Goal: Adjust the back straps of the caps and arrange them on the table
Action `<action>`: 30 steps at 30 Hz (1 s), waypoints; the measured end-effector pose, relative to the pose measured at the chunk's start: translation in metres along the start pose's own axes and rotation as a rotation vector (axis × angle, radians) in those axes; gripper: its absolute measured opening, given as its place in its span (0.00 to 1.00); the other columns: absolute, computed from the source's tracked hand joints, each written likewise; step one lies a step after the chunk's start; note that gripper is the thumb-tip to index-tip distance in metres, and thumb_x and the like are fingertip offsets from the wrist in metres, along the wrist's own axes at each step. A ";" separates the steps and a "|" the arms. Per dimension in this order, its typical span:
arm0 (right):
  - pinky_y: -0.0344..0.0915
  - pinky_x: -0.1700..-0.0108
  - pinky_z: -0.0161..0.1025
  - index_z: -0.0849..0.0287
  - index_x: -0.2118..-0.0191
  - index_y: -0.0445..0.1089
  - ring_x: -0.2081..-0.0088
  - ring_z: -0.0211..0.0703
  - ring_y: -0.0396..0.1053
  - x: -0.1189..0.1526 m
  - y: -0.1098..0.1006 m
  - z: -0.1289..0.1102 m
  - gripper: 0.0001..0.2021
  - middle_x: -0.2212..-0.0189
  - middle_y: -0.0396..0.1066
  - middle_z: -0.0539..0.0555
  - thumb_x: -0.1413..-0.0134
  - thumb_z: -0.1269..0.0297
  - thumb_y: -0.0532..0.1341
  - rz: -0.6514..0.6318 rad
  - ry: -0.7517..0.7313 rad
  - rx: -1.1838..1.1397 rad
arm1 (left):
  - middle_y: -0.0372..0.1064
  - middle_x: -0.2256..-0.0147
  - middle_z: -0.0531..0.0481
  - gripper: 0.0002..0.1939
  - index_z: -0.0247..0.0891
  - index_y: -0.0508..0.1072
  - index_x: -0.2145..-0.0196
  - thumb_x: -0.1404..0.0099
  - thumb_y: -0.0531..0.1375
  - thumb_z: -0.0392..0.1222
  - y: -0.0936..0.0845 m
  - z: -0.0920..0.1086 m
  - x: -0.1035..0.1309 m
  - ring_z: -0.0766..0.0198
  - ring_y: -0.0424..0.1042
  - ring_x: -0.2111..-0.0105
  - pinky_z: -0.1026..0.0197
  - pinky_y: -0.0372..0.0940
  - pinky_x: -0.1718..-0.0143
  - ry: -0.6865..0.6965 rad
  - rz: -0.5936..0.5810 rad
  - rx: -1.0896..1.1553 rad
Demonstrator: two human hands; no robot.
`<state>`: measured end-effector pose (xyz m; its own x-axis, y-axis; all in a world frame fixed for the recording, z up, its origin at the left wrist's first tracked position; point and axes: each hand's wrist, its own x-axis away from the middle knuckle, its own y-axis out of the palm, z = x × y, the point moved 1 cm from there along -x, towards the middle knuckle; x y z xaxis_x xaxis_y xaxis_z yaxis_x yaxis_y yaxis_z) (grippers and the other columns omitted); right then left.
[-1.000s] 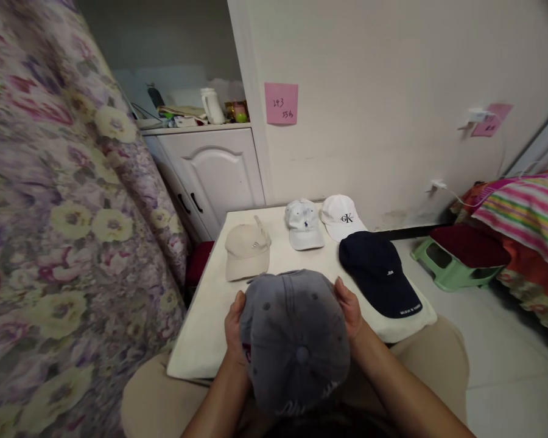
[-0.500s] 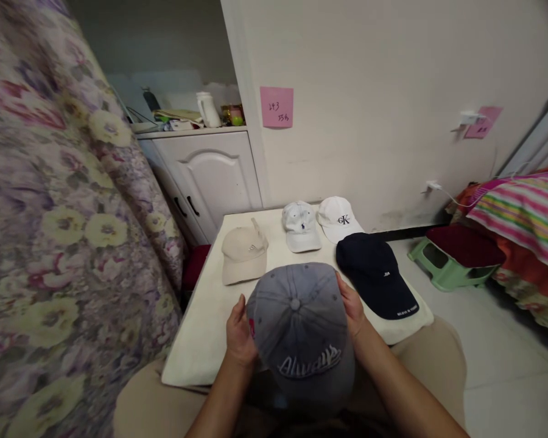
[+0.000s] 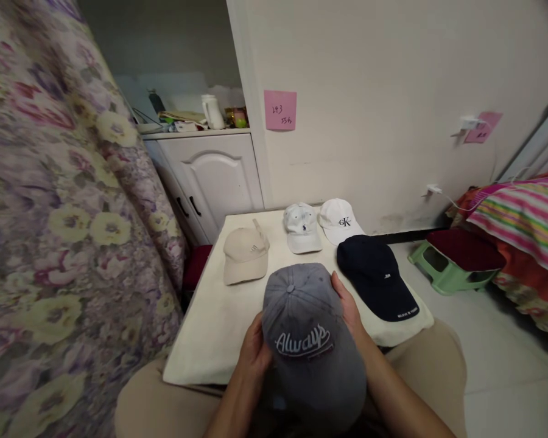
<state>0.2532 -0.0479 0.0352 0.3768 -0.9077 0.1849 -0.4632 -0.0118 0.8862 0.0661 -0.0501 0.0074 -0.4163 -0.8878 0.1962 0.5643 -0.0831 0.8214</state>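
Note:
A grey cap point(image 3: 308, 304) with "Always" stitched on its front is held between both hands, brim towards me. My left hand point(image 3: 256, 345) grips its left edge, fingers partly hidden under it. My right hand point(image 3: 347, 304) holds the right side, with fingertips behind the crown. Beyond it on the cloth-covered table point(image 3: 201, 334) lie a beige cap point(image 3: 245, 255) at the left, a pale cap point(image 3: 302, 228) with a small dark logo, a white cap point(image 3: 340, 220) with black letters, and a navy cap point(image 3: 377, 277) at the right.
A floral curtain point(image 3: 73, 243) hangs at the left, beside a white cabinet point(image 3: 221, 176). Against the far wall, a pink note point(image 3: 280, 111) is stuck. A green stool point(image 3: 456, 258) with a dark red top stands at the right by a striped bedcover point(image 3: 525, 210).
The grey cap has tilted, so its lettering and brim show more fully. My left hand has shifted right along with the cap's left edge. The view has moved slightly.

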 end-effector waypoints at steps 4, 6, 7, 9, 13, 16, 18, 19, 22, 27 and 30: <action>0.75 0.58 0.49 0.53 0.62 0.78 0.60 0.58 0.78 0.006 0.004 0.012 0.23 0.65 0.81 0.55 0.49 0.38 0.62 0.073 -0.071 0.001 | 0.83 0.64 0.45 0.04 0.39 0.81 0.70 0.42 0.67 0.41 0.002 -0.006 0.002 0.44 0.75 0.48 0.47 0.70 0.45 -0.041 0.018 -0.047; 0.75 0.60 0.47 0.52 0.64 0.77 0.61 0.56 0.78 0.008 0.005 0.015 0.18 0.66 0.81 0.52 0.48 0.42 0.64 0.079 -0.105 0.011 | 0.82 0.62 0.45 0.06 0.40 0.80 0.66 0.41 0.66 0.42 0.000 -0.007 0.002 0.44 0.75 0.47 0.46 0.70 0.45 -0.046 0.047 -0.080; 0.75 0.60 0.47 0.52 0.65 0.77 0.62 0.56 0.77 0.008 0.005 0.015 0.17 0.66 0.80 0.51 0.48 0.44 0.64 0.083 -0.119 0.009 | 0.82 0.61 0.45 0.07 0.40 0.80 0.64 0.40 0.65 0.42 -0.002 -0.007 0.002 0.44 0.75 0.47 0.46 0.70 0.45 -0.045 0.058 -0.091; 0.75 0.61 0.46 0.52 0.68 0.76 0.62 0.55 0.77 0.008 0.006 0.016 0.17 0.67 0.80 0.50 0.48 0.43 0.64 0.097 -0.127 -0.005 | 0.82 0.61 0.45 0.08 0.39 0.80 0.63 0.40 0.64 0.41 -0.006 -0.009 0.002 0.45 0.75 0.47 0.46 0.70 0.45 -0.035 0.070 -0.093; 0.75 0.62 0.46 0.52 0.67 0.76 0.61 0.55 0.76 0.005 0.003 0.016 0.20 0.68 0.80 0.50 0.49 0.39 0.63 0.097 -0.103 0.014 | 0.82 0.62 0.46 0.06 0.40 0.79 0.64 0.41 0.64 0.38 -0.010 -0.015 0.002 0.45 0.75 0.47 0.48 0.70 0.45 -0.014 0.080 -0.081; 0.75 0.60 0.46 0.51 0.63 0.77 0.60 0.54 0.76 0.002 -0.002 0.016 0.23 0.67 0.80 0.51 0.47 0.37 0.60 0.060 -0.089 0.034 | 0.82 0.64 0.47 0.05 0.40 0.80 0.65 0.41 0.65 0.37 -0.009 -0.016 0.004 0.44 0.76 0.49 0.47 0.71 0.47 -0.021 0.083 -0.073; 0.74 0.58 0.47 0.51 0.59 0.78 0.60 0.53 0.76 -0.001 -0.004 0.015 0.25 0.67 0.80 0.52 0.45 0.36 0.58 0.041 -0.084 0.045 | 0.82 0.66 0.47 0.03 0.40 0.80 0.67 0.42 0.67 0.38 -0.006 -0.013 0.005 0.43 0.77 0.50 0.46 0.71 0.48 -0.033 0.093 -0.052; 0.74 0.58 0.48 0.51 0.56 0.77 0.60 0.53 0.76 -0.002 -0.005 0.015 0.26 0.67 0.81 0.52 0.45 0.36 0.57 0.034 -0.084 0.055 | 0.82 0.67 0.47 0.03 0.39 0.80 0.68 0.42 0.67 0.38 -0.005 -0.011 0.005 0.44 0.77 0.51 0.47 0.71 0.48 -0.038 0.102 -0.037; 0.74 0.56 0.49 0.53 0.54 0.77 0.61 0.53 0.77 -0.006 -0.005 0.014 0.27 0.65 0.81 0.53 0.44 0.37 0.57 0.014 -0.081 0.078 | 0.82 0.68 0.49 0.04 0.39 0.80 0.65 0.41 0.67 0.37 -0.006 0.000 0.006 0.48 0.79 0.55 0.50 0.72 0.49 0.021 0.148 0.012; 0.73 0.53 0.51 0.54 0.52 0.77 0.59 0.53 0.77 -0.008 -0.001 0.018 0.27 0.65 0.82 0.54 0.43 0.38 0.56 0.017 -0.047 0.047 | 0.82 0.69 0.56 0.07 0.44 0.78 0.68 0.45 0.67 0.34 -0.019 0.003 0.009 0.57 0.81 0.63 0.56 0.73 0.51 0.232 0.187 0.048; 0.73 0.53 0.51 0.54 0.53 0.77 0.59 0.53 0.77 -0.007 -0.001 0.022 0.28 0.66 0.82 0.54 0.43 0.37 0.56 0.025 -0.040 0.054 | 0.81 0.71 0.55 0.06 0.43 0.77 0.70 0.47 0.68 0.35 -0.022 -0.007 0.014 0.53 0.80 0.61 0.54 0.73 0.53 0.198 0.170 0.013</action>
<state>0.2339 -0.0509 0.0240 0.3326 -0.9239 0.1889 -0.5155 -0.0104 0.8569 0.0527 -0.0637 -0.0114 -0.1675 -0.9600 0.2242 0.6043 0.0797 0.7928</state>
